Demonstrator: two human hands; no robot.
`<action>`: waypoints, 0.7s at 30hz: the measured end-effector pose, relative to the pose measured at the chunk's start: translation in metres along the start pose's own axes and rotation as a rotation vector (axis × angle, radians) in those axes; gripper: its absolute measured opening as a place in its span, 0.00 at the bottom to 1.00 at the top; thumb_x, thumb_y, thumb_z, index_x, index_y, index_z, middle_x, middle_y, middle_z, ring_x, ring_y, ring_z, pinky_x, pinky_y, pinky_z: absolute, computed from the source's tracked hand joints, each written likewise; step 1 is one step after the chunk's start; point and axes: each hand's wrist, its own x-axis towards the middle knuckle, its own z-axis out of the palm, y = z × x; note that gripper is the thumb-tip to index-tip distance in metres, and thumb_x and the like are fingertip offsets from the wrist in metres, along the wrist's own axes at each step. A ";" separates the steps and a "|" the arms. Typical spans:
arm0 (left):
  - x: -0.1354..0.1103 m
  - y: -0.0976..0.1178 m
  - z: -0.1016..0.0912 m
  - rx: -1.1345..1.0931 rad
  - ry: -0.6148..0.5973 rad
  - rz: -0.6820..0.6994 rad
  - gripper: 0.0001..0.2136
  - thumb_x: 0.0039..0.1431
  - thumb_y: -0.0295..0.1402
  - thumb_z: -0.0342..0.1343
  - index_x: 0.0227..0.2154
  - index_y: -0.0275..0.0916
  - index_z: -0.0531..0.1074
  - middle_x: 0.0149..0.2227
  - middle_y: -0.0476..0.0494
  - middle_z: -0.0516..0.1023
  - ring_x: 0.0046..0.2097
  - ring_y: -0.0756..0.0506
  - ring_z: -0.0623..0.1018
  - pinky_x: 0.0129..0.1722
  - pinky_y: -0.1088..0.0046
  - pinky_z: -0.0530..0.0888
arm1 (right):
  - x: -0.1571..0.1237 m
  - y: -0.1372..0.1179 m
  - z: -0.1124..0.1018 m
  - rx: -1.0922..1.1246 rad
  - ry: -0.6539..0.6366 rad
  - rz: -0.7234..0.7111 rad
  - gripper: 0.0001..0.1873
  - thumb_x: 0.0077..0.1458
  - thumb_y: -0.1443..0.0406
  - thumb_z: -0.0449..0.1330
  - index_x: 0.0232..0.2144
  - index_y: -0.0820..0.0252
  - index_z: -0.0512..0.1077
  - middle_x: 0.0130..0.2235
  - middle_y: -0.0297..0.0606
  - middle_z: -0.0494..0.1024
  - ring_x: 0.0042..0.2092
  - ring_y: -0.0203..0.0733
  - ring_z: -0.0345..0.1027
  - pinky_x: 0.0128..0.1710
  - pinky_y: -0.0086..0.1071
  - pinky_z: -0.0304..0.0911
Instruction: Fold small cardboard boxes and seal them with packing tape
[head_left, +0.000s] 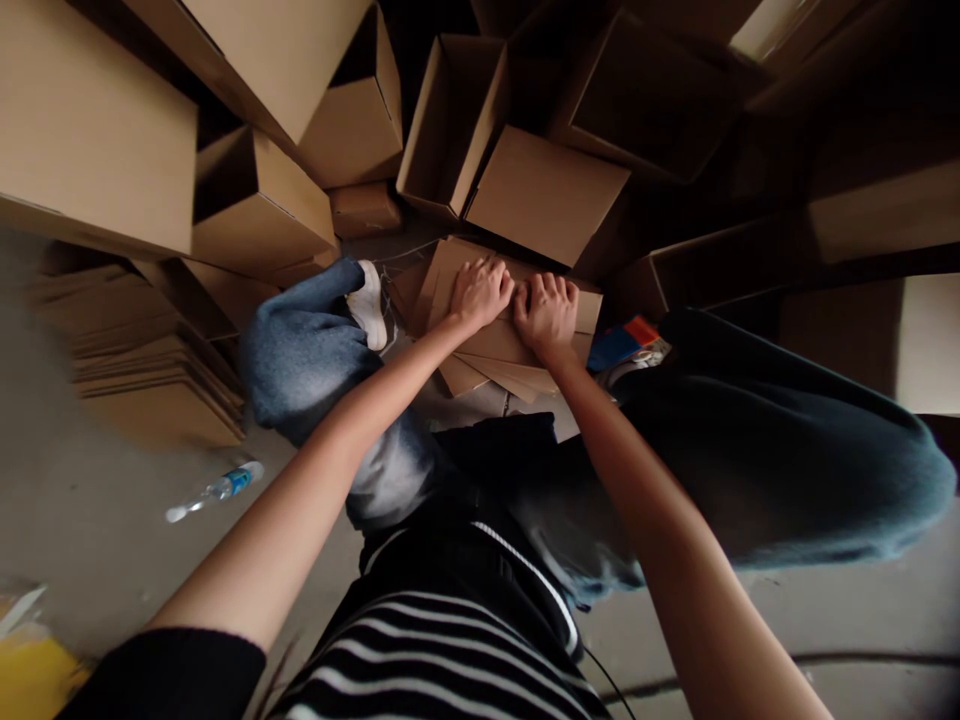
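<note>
Looking down through the head camera, I see a striped black-and-white shirt (pixel 435 650) at the bottom of the frame and a black sleeve (pixel 165 680) at lower left. Both bare forearms reach up to the centre. The left hand (pixel 480 292) and the right hand (pixel 546 318) lie palms down, side by side, with their fingers bent and almost touching. Both press on a flattened cardboard blank (pixel 510 335), but I cannot tell whether they are gripping it or only bearing down.

That blank sits at the centre of the frame, between the blue-grey trouser legs (pixel 307 350), with layered flaps fanning out below the hands. A white sneaker (pixel 367 305) shows just left of it, and a blue-and-orange packet (pixel 622 345) lies just right of it, beside the right knee.

Farther out on the concrete floor (pixel 97 470), a plastic water bottle (pixel 217 490) lies on its side at left, and a yellow item (pixel 37 670) sits in the lower left corner. A black cable (pixel 862 660) runs across the lower right. A stack of flattened cardboard (pixel 142 360) lies at left, while open cardboard boxes (pixel 450 120) crowd the top of the frame.
</note>
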 end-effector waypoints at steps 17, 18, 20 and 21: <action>0.002 0.000 -0.001 -0.001 -0.003 0.000 0.15 0.72 0.32 0.42 0.46 0.36 0.74 0.50 0.36 0.80 0.56 0.39 0.75 0.60 0.59 0.64 | 0.003 -0.001 -0.004 -0.014 -0.014 0.011 0.20 0.68 0.60 0.41 0.41 0.61 0.71 0.44 0.49 0.76 0.48 0.52 0.66 0.52 0.47 0.54; 0.003 0.000 -0.002 0.003 -0.003 0.000 0.16 0.71 0.32 0.42 0.47 0.35 0.75 0.49 0.36 0.80 0.56 0.38 0.75 0.60 0.59 0.64 | 0.003 -0.001 -0.004 -0.014 -0.016 0.011 0.20 0.68 0.60 0.41 0.41 0.61 0.71 0.44 0.49 0.76 0.48 0.52 0.66 0.52 0.47 0.54; 0.003 0.001 -0.002 0.004 -0.007 -0.006 0.16 0.71 0.33 0.42 0.47 0.35 0.75 0.50 0.35 0.80 0.56 0.38 0.75 0.60 0.59 0.64 | 0.003 -0.001 -0.004 -0.013 -0.020 0.011 0.20 0.67 0.60 0.42 0.41 0.61 0.71 0.44 0.49 0.76 0.48 0.52 0.66 0.52 0.47 0.54; 0.003 0.001 -0.003 0.000 -0.007 -0.011 0.16 0.71 0.33 0.42 0.47 0.36 0.75 0.50 0.35 0.80 0.56 0.39 0.75 0.60 0.59 0.64 | 0.004 -0.001 -0.004 -0.011 -0.021 0.011 0.20 0.67 0.60 0.42 0.42 0.61 0.71 0.45 0.49 0.76 0.48 0.52 0.66 0.52 0.47 0.54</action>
